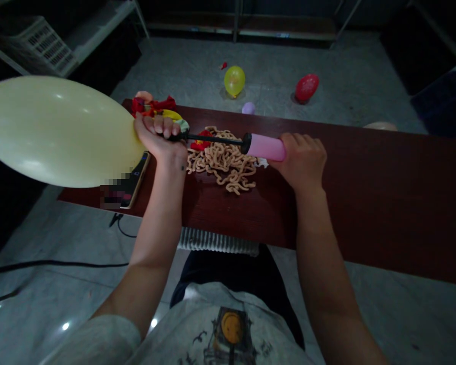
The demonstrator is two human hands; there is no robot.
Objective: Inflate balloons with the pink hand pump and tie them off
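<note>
A pink hand pump [266, 147] with a black rod stretches between my two hands above the table. My right hand [304, 157] is wrapped round its pink barrel. My left hand [161, 134] grips the black end of the pump, right where the neck of a large pale yellow balloon [57, 132] meets it. The balloon is inflated and reaches past the left edge of the view; its neck is hidden by my fingers. Beneath the rod lies a tangled heap of long beige balloons [228, 157], with a small red and yellow piece [202, 141] at its far side.
Limp coloured balloons [152, 105] lie at the far left of the dark red table [383, 197]. A phone [139, 180] sits partly under the big balloon. On the floor beyond are a yellow balloon [234, 81] and a red balloon [307, 88]. A white basket [47, 48] stands on a shelf.
</note>
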